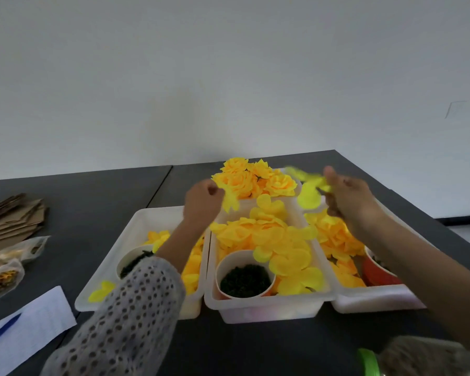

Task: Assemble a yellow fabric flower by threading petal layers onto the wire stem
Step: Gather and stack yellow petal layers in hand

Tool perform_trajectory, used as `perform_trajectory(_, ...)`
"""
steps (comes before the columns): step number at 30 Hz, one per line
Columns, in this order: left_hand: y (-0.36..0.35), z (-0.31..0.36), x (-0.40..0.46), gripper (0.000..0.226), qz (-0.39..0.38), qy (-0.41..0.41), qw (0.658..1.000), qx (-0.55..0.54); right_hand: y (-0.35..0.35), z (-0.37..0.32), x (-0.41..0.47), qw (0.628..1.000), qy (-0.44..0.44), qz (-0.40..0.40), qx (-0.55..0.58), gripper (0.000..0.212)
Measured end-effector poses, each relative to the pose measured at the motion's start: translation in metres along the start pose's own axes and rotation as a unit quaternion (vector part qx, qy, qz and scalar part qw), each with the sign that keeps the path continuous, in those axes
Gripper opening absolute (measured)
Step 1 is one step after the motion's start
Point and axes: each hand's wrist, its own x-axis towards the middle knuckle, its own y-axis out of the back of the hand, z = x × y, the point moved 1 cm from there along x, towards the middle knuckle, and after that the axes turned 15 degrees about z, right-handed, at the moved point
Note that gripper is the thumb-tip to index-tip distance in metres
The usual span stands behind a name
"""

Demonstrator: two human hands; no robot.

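My left hand (202,203) is raised over the trays and pinches a small yellow flower piece (231,202) at its fingertips. My right hand (347,196) is raised to the right and grips a pale yellow petal layer (310,195), blurred by motion. No wire stem shows clearly. Loose yellow petals (269,237) fill the middle white tray (266,305). Finished yellow flowers (253,180) are heaped at the back.
A left tray (114,256) holds a cup and a few petals; a right tray (377,297) holds petals and a red cup (377,275). A cup of dark green bits (244,278) stands in the middle tray. Cardboard (14,215), plastic bags (6,270) and paper (30,329) lie left.
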Motion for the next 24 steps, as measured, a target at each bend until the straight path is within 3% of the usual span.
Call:
perform_trajectory(2,-0.002,-0.004,0.021,0.029,0.005,-0.025,1.000,-0.002,0.007,-0.007,0.023,0.998,0.032,0.044,-0.009,0.036)
perform_trajectory(5,-0.013,-0.003,0.039,0.026,-0.010,-0.151,0.988,0.043,-0.007,0.002,0.051,0.992,0.085,0.033,-0.088,0.031)
perform_trajectory(8,-0.032,-0.006,0.037,0.010,-0.038,-0.306,0.934,0.181,-0.037,0.026,0.066,0.966,0.117,-0.008,-0.230,0.037)
perform_trajectory(10,-0.050,-0.011,0.026,0.019,-0.096,-0.363,0.881,0.288,-0.057,0.045,0.071,0.926,0.136,-0.061,-0.348,0.038)
perform_trajectory(12,-0.063,-0.017,0.014,0.025,-0.167,-0.361,0.848,0.349,-0.069,0.064,0.074,0.857,0.156,-0.124,-0.475,0.037)
perform_trajectory(14,-0.064,-0.024,0.009,0.025,-0.188,-0.334,0.860,0.337,-0.069,0.073,0.079,0.817,0.163,-0.143,-0.534,0.042)
perform_trajectory(16,-0.053,-0.024,0.014,0.024,-0.168,-0.320,0.882,0.303,-0.059,0.063,0.091,0.806,0.192,-0.140,-0.542,0.039)
perform_trajectory(21,-0.015,0.011,0.034,0.017,-0.127,-0.304,0.926,0.186,-0.004,-0.012,0.114,0.748,0.190,-0.162,-0.615,0.034)
perform_trajectory(24,-0.006,0.047,0.018,0.014,-0.127,-0.313,0.939,0.060,0.045,-0.054,0.092,0.745,0.201,-0.172,-0.612,0.035)
